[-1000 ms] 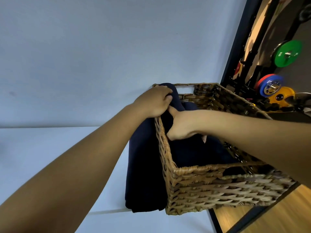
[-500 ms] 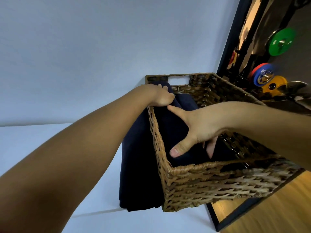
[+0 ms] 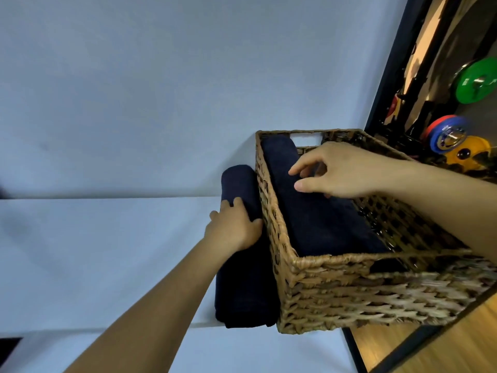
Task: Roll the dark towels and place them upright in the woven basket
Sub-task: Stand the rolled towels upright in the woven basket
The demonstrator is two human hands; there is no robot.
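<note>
Your left hand [image 3: 232, 228] clamped the rolled dark towel [image 3: 238, 181] beside the woven basket [image 3: 363, 292], right hand [image 3: 341, 170] fingers apart; you likely needed a snug grip to keep it rolled.

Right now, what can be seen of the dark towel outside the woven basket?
The dark navy rolled cloth towel looks soft, with a rounded far end. It lies lengthwise on the white surface, pressed along the left wall of the brown woven wicker basket. The left hand grips its far half, fingers curled over it.
</note>
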